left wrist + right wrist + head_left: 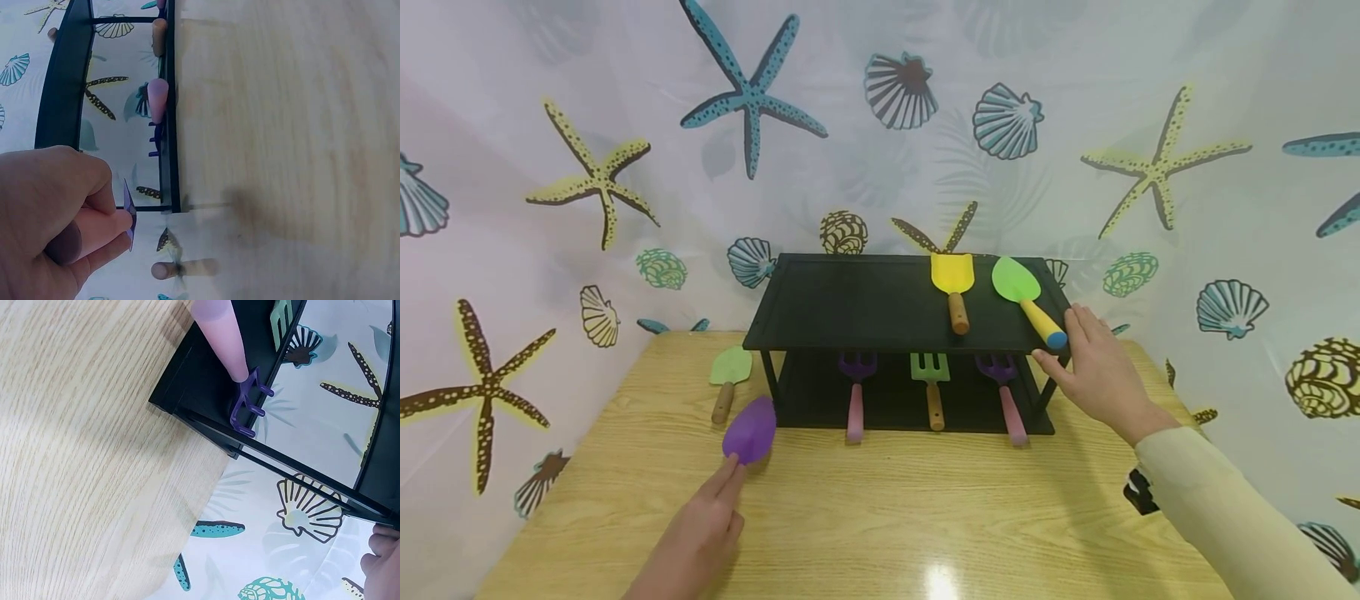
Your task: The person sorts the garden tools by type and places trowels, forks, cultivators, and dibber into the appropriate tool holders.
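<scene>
My left hand (696,533) grips the pink handle (103,232) of a hand trowel; its purple blade (751,429) points away from me, just left of the black two-tier shelf (865,304). In the left wrist view the blade shows edge-on as a thin sliver. At the shelf's right end, my right hand (1101,371) touches the upper tier's edge with extended fingers, the thumb near its front corner. Close by on that tier lie a green trowel (1017,282) with a yellow, blue-tipped handle and a yellow square-ended shovel (952,273) with a wooden handle.
On the lower tier lie a purple fork (856,400) with a pink handle, a green fork (933,396) with a wooden handle and another purple fork (1006,396). A green trowel (731,367) rests on the wooden table (925,517) left of the shelf. A patterned curtain (880,183) hangs behind.
</scene>
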The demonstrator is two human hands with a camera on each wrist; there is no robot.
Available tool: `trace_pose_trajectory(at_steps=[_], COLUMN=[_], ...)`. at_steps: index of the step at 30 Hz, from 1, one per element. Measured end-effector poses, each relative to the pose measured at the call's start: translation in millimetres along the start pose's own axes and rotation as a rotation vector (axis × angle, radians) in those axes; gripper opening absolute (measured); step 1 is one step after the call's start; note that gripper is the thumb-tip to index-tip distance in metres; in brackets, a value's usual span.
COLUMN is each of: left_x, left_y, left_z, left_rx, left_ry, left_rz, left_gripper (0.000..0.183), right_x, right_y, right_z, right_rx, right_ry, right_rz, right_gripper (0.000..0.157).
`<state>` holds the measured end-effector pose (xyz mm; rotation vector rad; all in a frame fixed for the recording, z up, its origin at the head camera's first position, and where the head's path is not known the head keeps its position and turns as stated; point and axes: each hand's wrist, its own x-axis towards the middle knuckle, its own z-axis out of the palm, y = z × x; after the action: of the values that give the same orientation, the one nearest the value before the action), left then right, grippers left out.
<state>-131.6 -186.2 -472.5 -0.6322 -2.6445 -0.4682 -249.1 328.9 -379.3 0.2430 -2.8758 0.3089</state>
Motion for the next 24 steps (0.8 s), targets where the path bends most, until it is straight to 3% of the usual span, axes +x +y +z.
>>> trace_pose_trajectory(at_steps=[8, 15, 24], left_x=[9.3, 23.5, 43.8], left_y=[-9.7, -16.7, -25.6], left_z=[-11.4, -22.2, -32.6], left_rx=[0.049, 0.055, 0.071], left_ry=[0.087, 0.046, 0.048], left_rz=[0.017, -0.055, -0.063], left_gripper=[0.051, 0.05, 0.046], right_x=[0.1, -0.3, 0.2], right_y=[0.5, 0.6, 0.3], right_z=[0.3, 0.3, 0.0], right_rx=[-0.003, -0.003, -0.005], right_ry=[-0.001, 0.004, 0.012], right_rz=[0.001, 0.004, -0.006], right_gripper=[0.097, 0.097, 0.097])
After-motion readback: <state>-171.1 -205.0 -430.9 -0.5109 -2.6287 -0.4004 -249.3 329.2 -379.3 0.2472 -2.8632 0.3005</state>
